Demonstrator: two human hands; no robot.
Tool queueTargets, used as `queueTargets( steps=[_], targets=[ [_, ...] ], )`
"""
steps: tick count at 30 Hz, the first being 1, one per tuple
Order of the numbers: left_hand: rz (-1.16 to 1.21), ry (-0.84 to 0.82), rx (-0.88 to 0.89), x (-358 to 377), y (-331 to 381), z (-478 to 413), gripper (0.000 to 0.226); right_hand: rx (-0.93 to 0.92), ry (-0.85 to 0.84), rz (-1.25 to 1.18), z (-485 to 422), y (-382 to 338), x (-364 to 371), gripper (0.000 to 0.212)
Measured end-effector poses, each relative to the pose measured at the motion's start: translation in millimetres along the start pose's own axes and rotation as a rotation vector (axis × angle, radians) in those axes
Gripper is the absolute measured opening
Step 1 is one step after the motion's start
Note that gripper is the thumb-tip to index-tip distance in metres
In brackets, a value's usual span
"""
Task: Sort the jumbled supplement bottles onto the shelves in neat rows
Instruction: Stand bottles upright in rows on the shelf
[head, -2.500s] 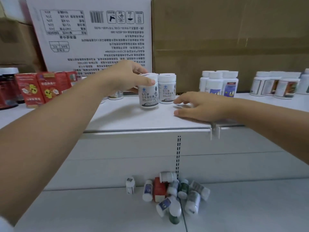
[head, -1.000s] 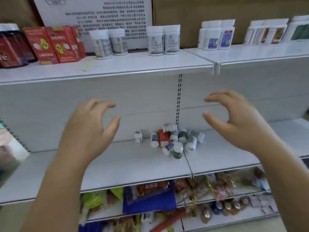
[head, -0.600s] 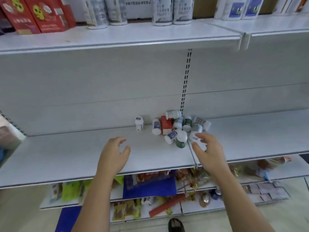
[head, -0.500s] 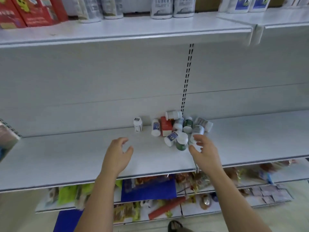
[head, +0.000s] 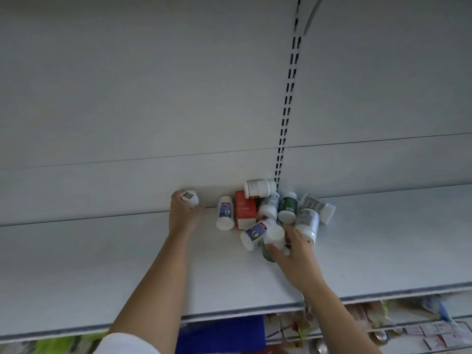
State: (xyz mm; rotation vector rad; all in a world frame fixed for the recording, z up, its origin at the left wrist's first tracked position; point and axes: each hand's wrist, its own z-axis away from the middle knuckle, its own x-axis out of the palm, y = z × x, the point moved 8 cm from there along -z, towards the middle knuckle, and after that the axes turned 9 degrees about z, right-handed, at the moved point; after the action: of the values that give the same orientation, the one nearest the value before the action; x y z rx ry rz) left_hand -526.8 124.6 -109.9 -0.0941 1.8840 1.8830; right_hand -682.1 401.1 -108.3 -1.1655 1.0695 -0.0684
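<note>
A jumble of several small supplement bottles (head: 288,208) and a red box (head: 244,210) lies at the back of the white middle shelf (head: 102,264). My left hand (head: 182,215) grips a small white bottle (head: 190,198) standing apart at the pile's left, against the back panel. My right hand (head: 293,249) curls round a green bottle with a white cap (head: 273,238) at the pile's front edge. Two white bottles with blue labels (head: 226,212) lie on their sides between my hands.
A slotted upright (head: 287,106) runs down the grey back panel to the pile. Below the shelf's front lip, a lower shelf holds packets, a blue item (head: 222,335) and small cards (head: 434,335).
Both hands came down from the top shelf and reached into the middle shelf. The left hand now grips the lone white bottle, and the right hand has closed on the green bottle.
</note>
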Motion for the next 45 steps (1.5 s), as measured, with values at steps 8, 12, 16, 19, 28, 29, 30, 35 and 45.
queueTargets(
  steps=[8, 12, 16, 19, 28, 29, 30, 35, 45],
  targets=[
    [0.535, -0.114, -0.087, -4, 25, 56, 0.015, 0.052, 0.145, -0.427, 14, -35, -41, 0.014],
    [0.838, -0.236, -0.271, -17, 77, 117, 0.021, 0.097, 0.105, -0.619, 35, -88, -65, 0.023],
    [0.986, -0.472, -0.276, -40, 147, 183, 0.043, 0.148, -0.020, -0.870, 65, -147, -82, 0.051],
    [0.936, -0.463, -0.131, -67, 186, 221, 0.016, 0.149, -0.112, -1.047, 93, -181, -96, 0.045],
    [0.886, -0.635, -0.029, -99, 266, 309, 0.029, 0.027, -0.101, -1.054, 174, -234, -166, 0.020],
    [0.878, -0.653, -0.014, -98, 273, 316, 0.027, 0.002, -0.082, -1.041, 178, -237, -175, 0.021],
    [0.873, -0.663, 0.005, -96, 281, 322, 0.026, -0.013, -0.063, -1.021, 182, -239, -185, 0.023],
    [0.870, -0.656, 0.095, -86, 325, 343, 0.032, -0.123, 0.023, -0.952, 185, -247, -238, 0.040],
    [0.745, -0.644, 0.425, -2, 455, 384, 0.016, -0.320, 0.085, -0.908, 151, -225, -387, 0.026]
  ],
)
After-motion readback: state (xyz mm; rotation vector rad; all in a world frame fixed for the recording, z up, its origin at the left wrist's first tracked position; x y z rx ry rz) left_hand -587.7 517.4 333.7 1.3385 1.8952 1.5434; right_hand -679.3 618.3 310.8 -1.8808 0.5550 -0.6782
